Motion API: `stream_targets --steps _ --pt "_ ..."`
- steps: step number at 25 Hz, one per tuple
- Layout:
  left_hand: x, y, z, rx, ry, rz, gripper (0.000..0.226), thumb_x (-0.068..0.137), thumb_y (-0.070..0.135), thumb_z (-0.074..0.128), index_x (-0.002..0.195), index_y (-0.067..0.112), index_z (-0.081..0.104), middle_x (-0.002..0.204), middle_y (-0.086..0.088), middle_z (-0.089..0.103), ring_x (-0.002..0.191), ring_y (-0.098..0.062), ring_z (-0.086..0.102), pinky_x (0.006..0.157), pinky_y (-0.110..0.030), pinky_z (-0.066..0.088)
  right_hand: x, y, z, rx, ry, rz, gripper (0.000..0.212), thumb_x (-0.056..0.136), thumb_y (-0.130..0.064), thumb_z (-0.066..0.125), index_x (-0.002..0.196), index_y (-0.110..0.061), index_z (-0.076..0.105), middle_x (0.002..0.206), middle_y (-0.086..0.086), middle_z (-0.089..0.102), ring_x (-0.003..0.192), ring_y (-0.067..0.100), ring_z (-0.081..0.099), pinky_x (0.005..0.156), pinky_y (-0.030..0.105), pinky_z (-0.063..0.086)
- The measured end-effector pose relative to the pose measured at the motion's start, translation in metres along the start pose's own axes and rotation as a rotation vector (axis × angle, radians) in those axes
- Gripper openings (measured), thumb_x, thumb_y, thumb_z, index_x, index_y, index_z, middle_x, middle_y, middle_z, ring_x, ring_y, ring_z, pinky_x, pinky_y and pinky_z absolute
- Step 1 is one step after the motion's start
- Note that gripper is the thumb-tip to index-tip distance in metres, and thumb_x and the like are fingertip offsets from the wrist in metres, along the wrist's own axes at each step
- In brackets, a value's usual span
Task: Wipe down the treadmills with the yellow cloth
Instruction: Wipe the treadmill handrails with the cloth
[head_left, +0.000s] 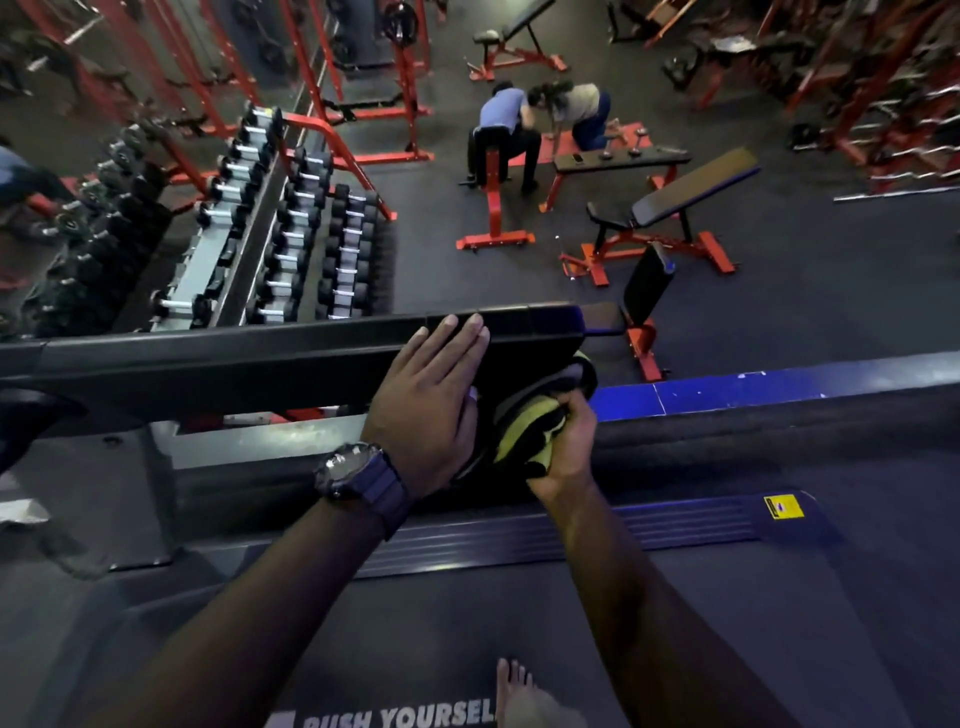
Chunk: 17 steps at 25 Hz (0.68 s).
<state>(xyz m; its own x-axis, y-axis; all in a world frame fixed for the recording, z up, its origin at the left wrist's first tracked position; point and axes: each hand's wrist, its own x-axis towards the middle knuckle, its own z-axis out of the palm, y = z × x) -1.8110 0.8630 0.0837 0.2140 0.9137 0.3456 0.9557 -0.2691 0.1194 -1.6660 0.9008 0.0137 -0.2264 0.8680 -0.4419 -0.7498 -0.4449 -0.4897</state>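
With the left hand (434, 395) flat on the treadmill handrail (291, 358) and the right hand (563, 441) gripping the bunched yellow cloth (524, 428) at its end, the cloth may skip the rail's underside.

A dim gym with dark rubber floor (831, 291), red-framed benches (670, 218) and a dumbbell rack (291, 234).

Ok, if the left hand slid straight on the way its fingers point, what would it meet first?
Nothing on the bar: the left hand lies flat on the treadmill's black bar, fingertips at its far edge. Beyond is open air above the gym floor, probably.
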Motion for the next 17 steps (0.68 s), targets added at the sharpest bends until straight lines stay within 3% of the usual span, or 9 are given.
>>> stream_targets --steps 3,5,7,9,10,12,13,15,17 --pt "0.003 -0.018 -0.002 0.082 0.029 0.068 0.056 0.091 0.028 0.032 0.144 0.012 0.044 0.152 -0.001 0.041 0.141 -0.018 0.036 0.116 -0.039 0.030 0.006 -0.025 -0.019 0.087 -0.011 -0.261 0.039 0.082 -0.038 0.048 0.091 -0.014 0.077 0.090 0.007 0.075 0.087 0.022 0.070 0.079 0.029 0.056" --pt "0.001 -0.028 -0.001 0.110 0.061 0.055 0.056 0.093 0.030 0.029 0.143 0.010 0.045 0.151 -0.004 0.042 0.141 -0.020 0.037 0.116 -0.040 0.030 0.005 -0.019 -0.017 0.075 0.050 -0.365 0.038 0.090 -0.038 0.044 0.088 -0.014 0.073 0.078 0.004 0.075 0.075 0.017 0.072 0.072 0.026 0.057" --pt "-0.007 -0.036 0.005 0.124 0.105 0.080 0.059 0.092 0.031 0.025 0.142 0.006 0.045 0.149 -0.010 0.044 0.139 -0.025 0.040 0.117 -0.042 0.030 0.014 0.027 -0.005 0.139 0.067 -0.390 0.040 0.102 -0.033 0.033 0.088 -0.013 0.064 0.069 0.001 0.071 0.068 0.015 0.068 0.080 0.026 0.058" --pt "-0.009 -0.038 0.006 0.083 0.113 0.115 0.065 0.085 0.030 0.023 0.140 0.003 0.047 0.146 -0.015 0.047 0.136 -0.030 0.044 0.117 -0.041 0.030 0.016 0.078 0.023 0.204 0.052 -0.316 0.043 0.102 -0.034 0.032 0.087 -0.013 0.066 0.073 0.005 0.070 0.073 0.022 0.064 0.094 0.039 0.054" --pt "-0.009 -0.038 0.003 0.060 0.097 0.124 0.069 0.081 0.029 0.023 0.140 0.002 0.046 0.146 -0.016 0.046 0.137 -0.031 0.043 0.118 -0.040 0.028 0.013 0.090 0.033 0.241 0.022 -0.277 0.046 0.101 -0.034 0.033 0.083 -0.011 0.070 0.073 0.007 0.071 0.071 0.023 0.065 0.086 0.036 0.057" --pt "-0.005 -0.038 -0.005 0.024 0.011 0.136 0.077 0.072 0.024 0.029 0.145 0.003 0.038 0.152 -0.016 0.037 0.143 -0.029 0.033 0.121 -0.034 0.018 0.011 0.092 0.034 0.280 -0.053 -0.209 0.049 0.100 -0.033 0.034 0.074 -0.014 0.071 0.066 0.005 0.070 0.059 0.020 0.067 0.061 0.023 0.056" --pt "-0.007 -0.037 -0.010 0.006 -0.040 0.123 0.079 0.071 0.021 0.033 0.148 0.004 0.033 0.156 -0.015 0.030 0.146 -0.027 0.026 0.121 -0.032 0.013 0.002 0.088 0.027 0.229 -0.042 -0.248 0.044 0.101 -0.033 0.034 0.076 -0.019 0.068 0.062 0.000 0.069 0.056 0.017 0.066 0.055 0.020 0.054" --pt "-0.009 -0.033 -0.014 0.015 -0.100 0.096 0.076 0.079 0.015 0.043 0.152 0.006 0.022 0.160 -0.012 0.018 0.149 -0.024 0.015 0.120 -0.027 0.004 -0.004 0.075 0.008 0.036 0.022 -0.339 0.034 0.105 -0.025 0.033 0.083 -0.025 0.059 0.057 -0.007 0.066 0.060 0.020 0.065 0.051 0.017 0.053" --pt "-0.008 -0.032 -0.015 0.053 -0.128 0.099 0.080 0.083 0.010 0.050 0.154 0.009 0.014 0.162 -0.009 0.010 0.150 -0.022 0.008 0.119 -0.026 0.000 -0.007 0.065 0.005 0.080 0.051 -0.422 0.030 0.103 -0.029 0.037 0.089 -0.021 0.062 0.070 0.003 0.068 0.069 0.026 0.067 0.058 0.024 0.057"
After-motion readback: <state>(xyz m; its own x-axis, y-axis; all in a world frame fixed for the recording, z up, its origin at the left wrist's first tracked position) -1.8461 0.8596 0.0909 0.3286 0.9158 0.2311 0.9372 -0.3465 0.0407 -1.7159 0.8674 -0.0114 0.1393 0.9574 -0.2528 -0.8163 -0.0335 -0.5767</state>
